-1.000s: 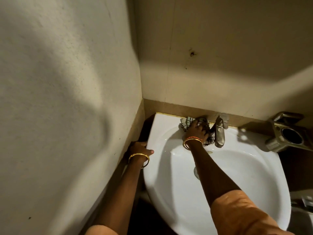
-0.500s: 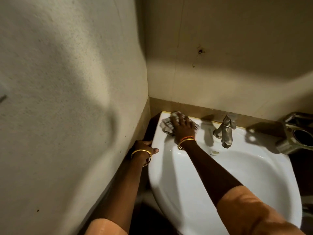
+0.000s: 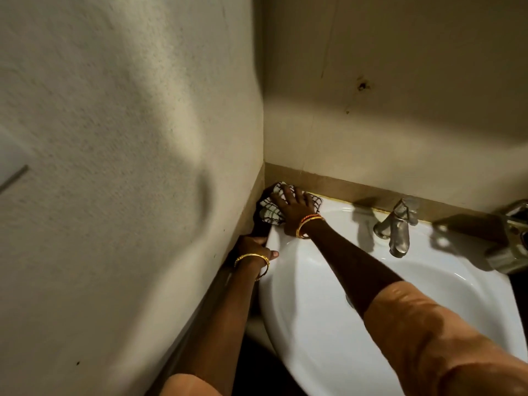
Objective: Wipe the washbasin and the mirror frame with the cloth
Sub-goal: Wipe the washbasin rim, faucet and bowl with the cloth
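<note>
Washbasin [image 3: 328, 324], white, fixed in a wall corner, with the tap [image 3: 395, 227] at its back rim as landmark. Wiping is under way: the checked cloth [image 3: 270, 208] lies on the back corner of the rim, well to the left of the tap and against the side wall. How much of the bowl is already clean cannot be judged; no mirror frame is in view, so that part appears to be left. Right hand [image 3: 295, 208] reaches forward with the arm nearly straight, palm down, its grip spread flat and pressing the cloth rather than closed round it. Left hand [image 3: 255, 245] braces nearer the body, its grip clamped on the basin's left edge, thumb on top.
</note>
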